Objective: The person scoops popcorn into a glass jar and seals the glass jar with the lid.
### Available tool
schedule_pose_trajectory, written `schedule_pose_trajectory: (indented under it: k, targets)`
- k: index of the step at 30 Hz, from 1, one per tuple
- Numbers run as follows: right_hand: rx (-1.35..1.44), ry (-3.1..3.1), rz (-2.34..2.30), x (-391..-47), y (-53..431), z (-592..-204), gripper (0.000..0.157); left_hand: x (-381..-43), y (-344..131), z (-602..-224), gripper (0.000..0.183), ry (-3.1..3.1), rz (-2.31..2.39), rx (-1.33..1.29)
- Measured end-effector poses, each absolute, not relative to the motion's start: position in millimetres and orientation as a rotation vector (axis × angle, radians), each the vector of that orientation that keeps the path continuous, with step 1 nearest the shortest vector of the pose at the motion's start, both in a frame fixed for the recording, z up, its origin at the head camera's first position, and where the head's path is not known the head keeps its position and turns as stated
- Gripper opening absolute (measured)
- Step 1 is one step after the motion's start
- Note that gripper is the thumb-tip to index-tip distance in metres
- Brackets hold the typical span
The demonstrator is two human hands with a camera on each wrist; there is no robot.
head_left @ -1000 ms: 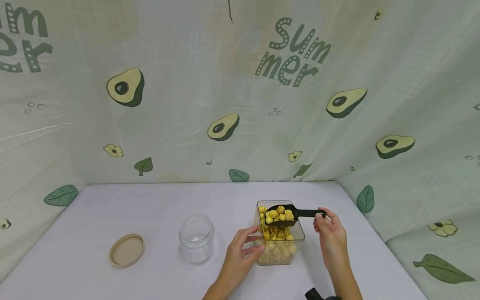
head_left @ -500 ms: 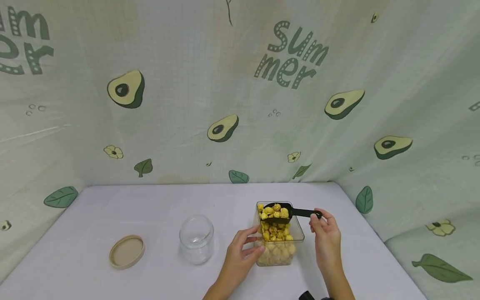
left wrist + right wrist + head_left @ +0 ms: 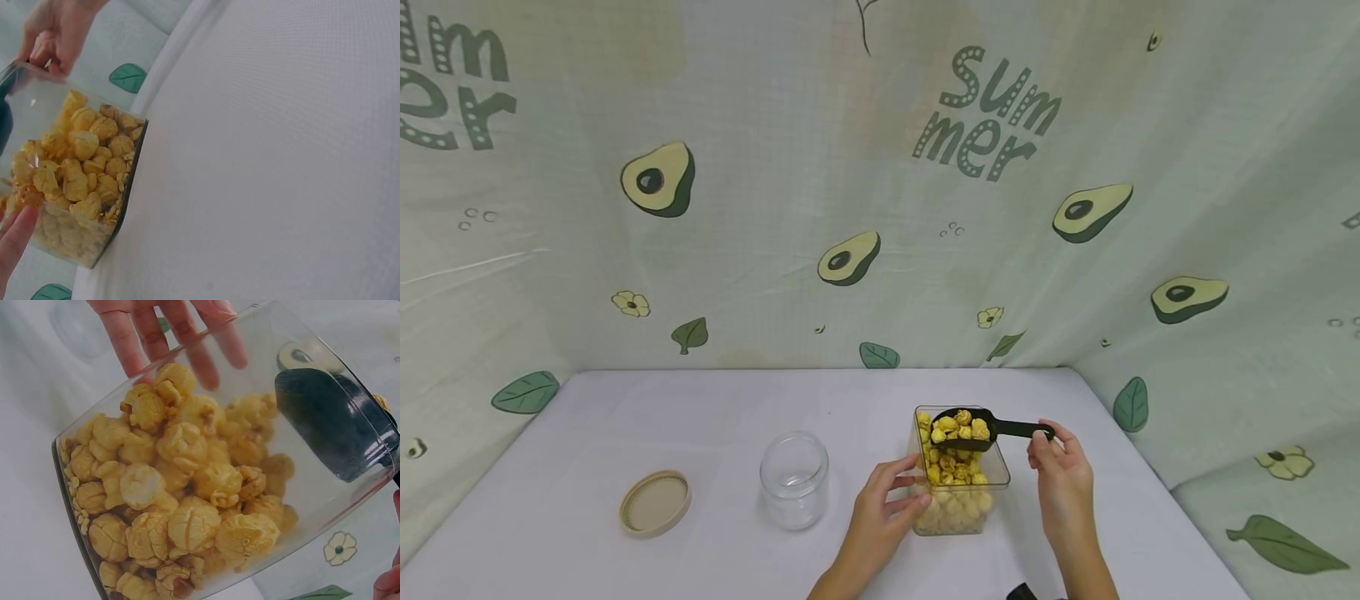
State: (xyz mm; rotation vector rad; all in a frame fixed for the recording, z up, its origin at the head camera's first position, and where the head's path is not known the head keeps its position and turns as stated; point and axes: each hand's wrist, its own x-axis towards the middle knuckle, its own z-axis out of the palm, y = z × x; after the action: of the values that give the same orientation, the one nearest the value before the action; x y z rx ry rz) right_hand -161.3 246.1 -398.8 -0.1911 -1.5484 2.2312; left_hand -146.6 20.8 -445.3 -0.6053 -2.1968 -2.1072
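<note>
A clear square-sided container stands on the table, part filled with yellow popcorn. My right hand pinches the end of a black scoop's handle, to the right of the container. The scoop is level over the container's opening and carries several popcorn pieces. In the right wrist view, the dark scoop shows through the clear wall, above the heap. My left hand rests its extended fingers against the container's left side; those fingers appear behind the wall in the right wrist view.
A clear round jar without a lid stands left of my left hand. Farther left lies a round beige lid. A black object pokes in at the bottom edge. A printed curtain hangs behind the white table.
The loaded scoop and my right hand shifted slightly left, then back right, over the container. My left hand stays at the container's side.
</note>
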Motion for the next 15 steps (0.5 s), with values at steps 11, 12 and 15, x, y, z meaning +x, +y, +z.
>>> schedule_pose_trajectory:
  k: [11, 12, 15]
  targets:
    - [-0.272, -1.523, 2.244, -156.7, 245.0, -386.3, 0.023, -146.5, 19.7, -446.9, 0.046, -2.194, -2.103, -0.617]
    - [-0.273, -1.514, 2.25, -155.8, 244.7, -385.0, 0.023, -146.5, 19.9, -446.8, 0.046, -2.194, -2.104, -0.619]
    - [-0.251, -1.492, 2.263, -153.2, 243.3, -381.4, 0.021, -146.0, 20.6, -446.1, 0.046, -2.194, -2.112, -0.622]
